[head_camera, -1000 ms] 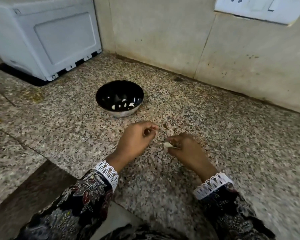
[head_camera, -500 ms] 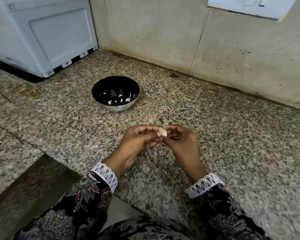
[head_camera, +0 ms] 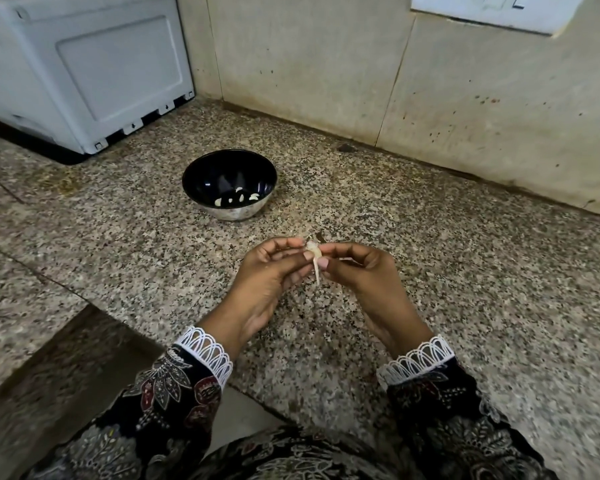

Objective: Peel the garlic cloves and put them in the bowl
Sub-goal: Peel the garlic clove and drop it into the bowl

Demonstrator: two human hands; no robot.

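Speckled granite countertop [head_camera: 430, 271] filled most of the view, backed by beige wall tiles [head_camera: 309, 64]. Above it, near the middle, a single garlic clove [head_camera: 314, 251] was held off the surface between both hands. The left hand [head_camera: 271, 271] pinched the clove from its side with curled fingertips, and the right hand [head_camera: 357, 268] pinched it from the other side, thumb and forefinger closed on it. A thin strip of pale skin [head_camera: 316, 271] hung down from the clove between the two thumbs. Just beyond the fingers, small scraps of garlic peel [head_camera: 321, 237] lay on the granite.

Farther back and a little to the left, well apart from the hands, stood a dark steel bowl [head_camera: 229, 183] with several peeled garlic cloves [head_camera: 236, 199] lying in its bottom. Behind the bowl, in the far left corner, sat a white appliance [head_camera: 84, 64] on the counter, its back panel toward the camera. At the upper right of the wall, the lower edge of a white switch plate [head_camera: 492, 8] showed. Both wrists wore dark floral sleeves [head_camera: 174, 393] trimmed with white lace cuffs [head_camera: 208, 348].
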